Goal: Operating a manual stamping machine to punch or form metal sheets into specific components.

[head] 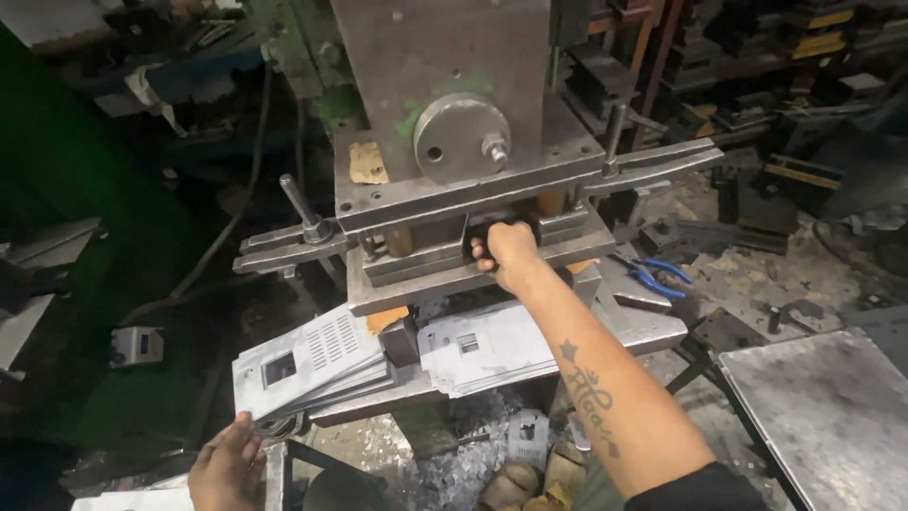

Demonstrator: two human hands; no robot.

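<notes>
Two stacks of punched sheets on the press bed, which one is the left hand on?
The fanned stack overhanging the bed's left end; the left hand touches its lower corner. The other stack lies mid-bed, untouched, under the right forearm.

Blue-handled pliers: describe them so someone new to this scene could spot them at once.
Start at the grey press in the middle, where the right hand reaches into the die. Just right of that hand, on the press table, lie the pliers. Their bright blue handles are the only vivid colour among grey metal parts.

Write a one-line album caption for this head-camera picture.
Right hand reaches into a metal press; left hand rests by stacked punched sheets.
</notes>
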